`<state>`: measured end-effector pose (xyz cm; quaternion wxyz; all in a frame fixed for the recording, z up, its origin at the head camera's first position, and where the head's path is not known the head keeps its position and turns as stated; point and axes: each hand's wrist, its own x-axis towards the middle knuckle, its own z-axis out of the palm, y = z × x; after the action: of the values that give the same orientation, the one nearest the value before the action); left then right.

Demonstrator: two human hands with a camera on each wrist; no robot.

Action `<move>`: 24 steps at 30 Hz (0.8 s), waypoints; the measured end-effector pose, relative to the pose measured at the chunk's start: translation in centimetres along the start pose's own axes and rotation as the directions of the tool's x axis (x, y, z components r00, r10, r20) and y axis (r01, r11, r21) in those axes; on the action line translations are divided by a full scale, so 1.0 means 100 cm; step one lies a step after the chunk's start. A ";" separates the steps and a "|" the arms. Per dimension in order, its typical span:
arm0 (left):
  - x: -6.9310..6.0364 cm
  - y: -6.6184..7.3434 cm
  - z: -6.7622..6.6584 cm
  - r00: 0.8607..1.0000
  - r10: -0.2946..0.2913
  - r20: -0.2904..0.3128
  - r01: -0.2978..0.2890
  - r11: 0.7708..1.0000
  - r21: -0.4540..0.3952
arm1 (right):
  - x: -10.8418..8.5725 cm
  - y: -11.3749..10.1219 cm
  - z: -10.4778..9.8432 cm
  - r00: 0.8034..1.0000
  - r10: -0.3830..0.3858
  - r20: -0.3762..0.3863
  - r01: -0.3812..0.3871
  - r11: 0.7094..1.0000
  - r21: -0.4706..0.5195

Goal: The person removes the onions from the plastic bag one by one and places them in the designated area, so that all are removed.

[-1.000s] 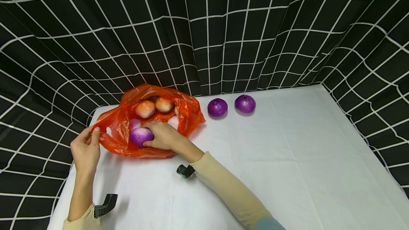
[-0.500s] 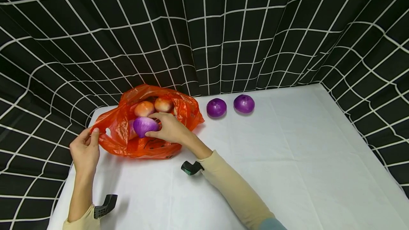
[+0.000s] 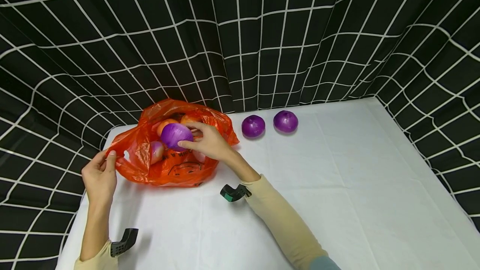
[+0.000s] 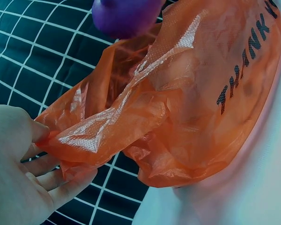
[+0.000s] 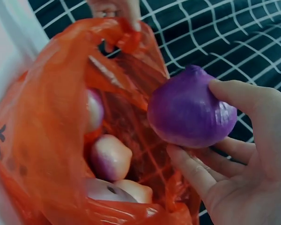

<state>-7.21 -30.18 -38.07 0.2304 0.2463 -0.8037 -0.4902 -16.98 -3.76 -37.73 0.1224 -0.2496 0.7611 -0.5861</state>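
Observation:
My right hand [image 3: 213, 141] grips a purple onion [image 3: 176, 136] between thumb and fingers, above the mouth of a red plastic bag [image 3: 187, 174]. The right wrist view shows the same onion [image 5: 192, 110] clear of the bag's side, its pointed tip upward. My left hand [image 3: 100, 178] pinches the bag's left edge by a handle and holds the mouth wide. In the left wrist view the fingers [image 4: 68, 187] curl round the thin plastic. Inside the bag lie several peaches [image 5: 111, 157], pale orange with purplish patches, and a whitish round thing [image 5: 107, 190] partly hidden by the plastic.
Two purple onions, a nearer one [image 3: 253, 127] and another [image 3: 286, 121], stand right of the bag near the back of the white-covered table [image 3: 337, 186]. A black curtain with white grid lines [image 3: 243, 45] rises behind and at both sides.
My right hand has lifted the purple onion up from inside the bag and moved slightly right and back. My left hand stays on the bag's edge.

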 end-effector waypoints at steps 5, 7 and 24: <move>-0.001 -0.001 -0.001 1.000 0.005 -0.004 -0.005 1.000 0.011 | -0.003 0.000 -0.012 0.998 0.053 -0.035 -0.048 0.991 0.123; -0.001 -0.002 -0.001 1.000 0.003 -0.006 -0.003 1.000 0.013 | -0.004 0.001 -0.017 0.996 0.071 -0.049 -0.062 0.984 0.165; 0.000 -0.002 -0.003 1.000 -0.001 -0.001 0.001 1.000 0.029 | -0.009 0.013 -0.059 0.969 0.211 -0.125 -0.148 0.909 0.389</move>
<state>-6.99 -30.44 -38.09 0.2273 0.2501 -0.8104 -0.4785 -19.34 1.89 -37.40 0.1585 -0.1011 0.6614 -0.7261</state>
